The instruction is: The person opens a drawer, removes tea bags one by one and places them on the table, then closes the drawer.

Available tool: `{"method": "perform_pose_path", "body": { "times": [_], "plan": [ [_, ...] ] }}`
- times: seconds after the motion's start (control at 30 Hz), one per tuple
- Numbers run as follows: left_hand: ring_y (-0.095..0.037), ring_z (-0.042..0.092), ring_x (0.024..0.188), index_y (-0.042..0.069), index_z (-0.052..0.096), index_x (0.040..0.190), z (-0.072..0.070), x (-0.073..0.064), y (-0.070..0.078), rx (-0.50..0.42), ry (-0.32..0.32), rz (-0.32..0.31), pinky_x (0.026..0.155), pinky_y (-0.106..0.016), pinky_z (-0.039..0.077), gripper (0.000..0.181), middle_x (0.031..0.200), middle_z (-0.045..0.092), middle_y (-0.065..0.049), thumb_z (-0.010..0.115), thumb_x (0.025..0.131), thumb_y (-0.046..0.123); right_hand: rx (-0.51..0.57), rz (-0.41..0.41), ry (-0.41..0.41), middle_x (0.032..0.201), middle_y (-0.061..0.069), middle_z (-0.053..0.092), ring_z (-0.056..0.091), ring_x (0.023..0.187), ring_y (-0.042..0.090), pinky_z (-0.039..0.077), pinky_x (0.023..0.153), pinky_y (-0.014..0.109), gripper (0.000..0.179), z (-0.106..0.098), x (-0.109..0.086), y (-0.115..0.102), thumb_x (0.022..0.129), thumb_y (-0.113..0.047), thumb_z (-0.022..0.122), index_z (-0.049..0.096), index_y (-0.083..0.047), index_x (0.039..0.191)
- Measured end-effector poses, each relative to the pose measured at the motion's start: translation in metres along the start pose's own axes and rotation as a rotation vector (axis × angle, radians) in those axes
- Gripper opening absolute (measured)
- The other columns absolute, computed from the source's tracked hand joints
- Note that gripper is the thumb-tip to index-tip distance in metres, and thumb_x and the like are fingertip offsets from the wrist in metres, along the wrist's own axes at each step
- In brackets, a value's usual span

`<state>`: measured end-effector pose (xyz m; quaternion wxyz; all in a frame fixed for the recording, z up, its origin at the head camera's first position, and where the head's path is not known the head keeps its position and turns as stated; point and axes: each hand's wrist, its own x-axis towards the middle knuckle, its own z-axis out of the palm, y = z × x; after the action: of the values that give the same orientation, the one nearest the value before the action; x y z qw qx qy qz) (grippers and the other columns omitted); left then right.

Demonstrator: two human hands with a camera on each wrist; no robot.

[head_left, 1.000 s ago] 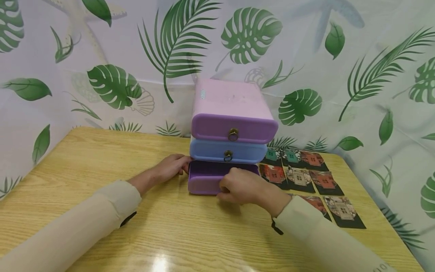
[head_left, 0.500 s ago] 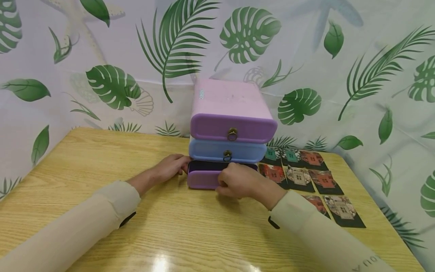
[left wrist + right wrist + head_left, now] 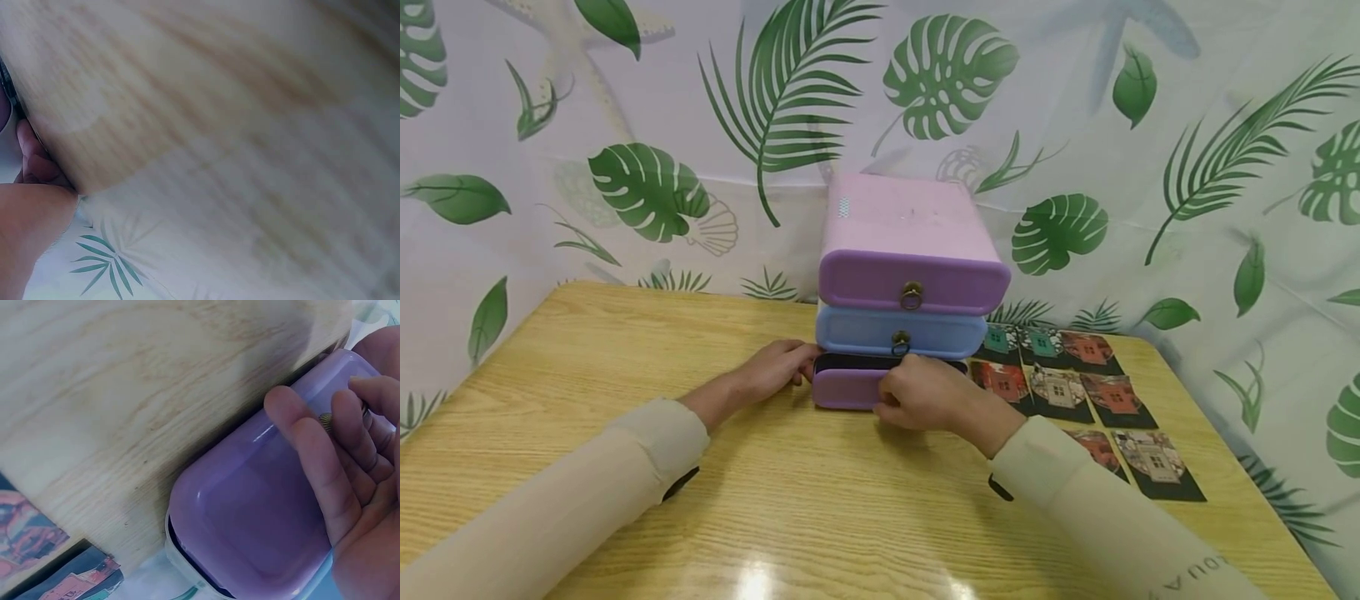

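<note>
A stack of pastel drawers stands at the table's back, with a purple top drawer (image 3: 880, 279), a blue middle drawer (image 3: 857, 331) and a purple bottom drawer (image 3: 848, 389). The bottom drawer sticks out slightly, a dark gap showing above its front. My right hand (image 3: 928, 393) is at that front, fingers curled about its small brass handle (image 3: 325, 422), as the right wrist view shows; the fingers partly hide it. My left hand (image 3: 773, 369) touches the stack's lower left side with its fingertips. In the left wrist view only part of this hand (image 3: 39, 159) appears.
Several printed cards (image 3: 1060, 393) lie in rows on the wooden table (image 3: 760, 492), right of the drawers and partly behind my right forearm. A leaf-patterned cloth (image 3: 685, 100) hangs behind the table. Ring handles hang on the upper two drawer fronts.
The bottom drawer has slid inward, away from me, and its opening has narrowed to a thin gap. My right hand has moved in with it. My left hand has stayed at the side.
</note>
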<state>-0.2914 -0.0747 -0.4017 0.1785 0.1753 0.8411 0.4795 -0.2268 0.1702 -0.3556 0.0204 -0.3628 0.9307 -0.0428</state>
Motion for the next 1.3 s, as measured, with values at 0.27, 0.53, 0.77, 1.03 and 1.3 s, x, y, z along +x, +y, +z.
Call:
{"method": "perform_pose_path", "body": {
  "times": [0.27, 0.53, 0.77, 1.03, 1.3],
  "plan": [
    [-0.017, 0.057, 0.088, -0.001, 0.064, 0.116, 0.0, -0.001, 0.0, -0.008, 0.003, -0.008, 0.084, -0.028, 0.048, 0.048, 0.093, 0.065, -0.003, 0.04, 0.104, 0.039, -0.004, 0.003, 0.007, 0.052, -0.01, 0.023, 0.021, 0.046, 0.004, 0.021, 0.047, 0.02, 0.047, 0.0, 0.004, 0.0, 0.093, -0.02, 0.066, 0.036, -0.021, 0.056],
    [-0.016, 0.057, 0.088, -0.001, 0.062, 0.117, -0.001, -0.001, -0.005, -0.023, 0.005, -0.022, 0.083, -0.027, 0.046, 0.047, 0.095, 0.063, -0.003, 0.042, 0.103, 0.039, -0.03, 0.013, 0.001, 0.051, -0.011, 0.027, 0.026, 0.045, 0.004, 0.026, 0.047, 0.019, 0.044, 0.005, 0.009, 0.001, 0.093, -0.021, 0.064, 0.039, -0.021, 0.057],
    [-0.016, 0.056, 0.086, 0.0, 0.063, 0.114, -0.001, 0.0, -0.002, -0.047, -0.01, -0.012, 0.077, -0.026, 0.046, 0.047, 0.091, 0.061, -0.001, 0.042, 0.103, 0.04, -0.044, 0.031, 0.024, 0.051, -0.01, 0.028, 0.028, 0.045, 0.004, 0.026, 0.047, 0.02, 0.043, 0.004, 0.005, 0.001, 0.094, -0.022, 0.064, 0.041, -0.02, 0.058],
    [-0.014, 0.056, 0.083, 0.001, 0.065, 0.103, 0.002, 0.001, -0.004, -0.061, 0.053, 0.0, 0.077, -0.024, 0.045, 0.041, 0.088, 0.063, -0.001, 0.044, 0.102, 0.036, -0.027, 0.043, 0.093, 0.053, -0.01, 0.035, 0.035, 0.045, 0.004, 0.029, 0.047, 0.02, 0.04, 0.01, 0.007, 0.005, 0.097, -0.025, 0.064, 0.046, -0.019, 0.061],
    [-0.016, 0.057, 0.087, 0.005, 0.065, 0.1, 0.001, -0.001, 0.0, 0.015, 0.01, -0.017, 0.082, -0.026, 0.043, 0.045, 0.094, 0.063, -0.004, 0.039, 0.102, 0.042, -0.023, 0.089, 0.049, 0.057, -0.007, 0.038, 0.037, 0.047, 0.006, 0.03, 0.048, 0.021, 0.032, 0.014, 0.002, 0.006, 0.098, -0.023, 0.063, 0.046, -0.018, 0.071]
  ]
}}
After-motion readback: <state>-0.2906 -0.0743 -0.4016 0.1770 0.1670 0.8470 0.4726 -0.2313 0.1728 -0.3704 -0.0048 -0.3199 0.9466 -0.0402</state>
